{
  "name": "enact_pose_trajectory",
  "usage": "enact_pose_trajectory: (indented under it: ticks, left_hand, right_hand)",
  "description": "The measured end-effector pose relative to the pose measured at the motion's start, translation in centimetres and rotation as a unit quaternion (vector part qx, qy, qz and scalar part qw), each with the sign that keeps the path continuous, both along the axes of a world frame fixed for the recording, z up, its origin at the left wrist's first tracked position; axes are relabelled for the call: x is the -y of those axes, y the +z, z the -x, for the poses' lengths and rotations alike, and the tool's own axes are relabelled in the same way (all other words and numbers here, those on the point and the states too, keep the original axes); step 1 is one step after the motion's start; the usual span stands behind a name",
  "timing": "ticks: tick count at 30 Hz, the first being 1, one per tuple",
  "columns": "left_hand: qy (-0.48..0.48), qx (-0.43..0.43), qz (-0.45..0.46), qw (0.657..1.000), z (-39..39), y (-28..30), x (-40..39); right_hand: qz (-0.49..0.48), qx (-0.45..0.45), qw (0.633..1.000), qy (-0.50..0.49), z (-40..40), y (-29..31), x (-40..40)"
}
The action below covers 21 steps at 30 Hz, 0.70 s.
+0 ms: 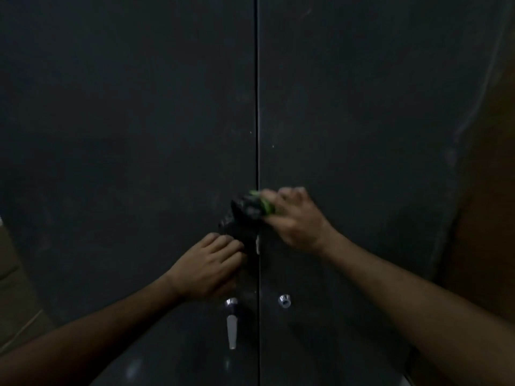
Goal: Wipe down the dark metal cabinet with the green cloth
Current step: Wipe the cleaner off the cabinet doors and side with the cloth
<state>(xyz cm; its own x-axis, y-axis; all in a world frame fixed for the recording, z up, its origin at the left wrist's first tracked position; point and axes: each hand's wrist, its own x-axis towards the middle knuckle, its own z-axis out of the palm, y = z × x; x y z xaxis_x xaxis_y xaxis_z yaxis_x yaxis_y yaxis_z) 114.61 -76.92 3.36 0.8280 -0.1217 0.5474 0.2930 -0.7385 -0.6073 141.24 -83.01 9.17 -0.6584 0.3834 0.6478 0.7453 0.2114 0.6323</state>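
Green cloth (260,204) gripped by right hand (292,218) against cabinet (139,121); left hand (209,263) grips its lower end.

No text, label, brand, no. or sign can be read anywhere in the head view. The picture is too dark and blurred for you to find any lettering.
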Motion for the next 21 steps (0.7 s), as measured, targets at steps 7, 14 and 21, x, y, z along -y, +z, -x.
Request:
enact_pose_trajectory:
  ticks: [7, 14, 21]
  left_hand:
    - [0.055, 0.319, 0.074, 0.943, 3.6, 7.2, -1.4]
    - [0.109, 0.362, 0.092, 0.921, 4.5, 13.6, -2.7]
    - [0.145, 0.348, 0.045, 0.925, 4.4, 18.9, -3.7]
  right_hand:
    - [-0.185, -0.22, 0.956, 0.054, 9.0, 11.8, -6.1]
    - [0.057, 0.113, 0.989, 0.079, 2.8, 4.2, -1.9]
    - [-0.225, -0.315, 0.922, 0.016, 3.4, 25.3, -3.7]
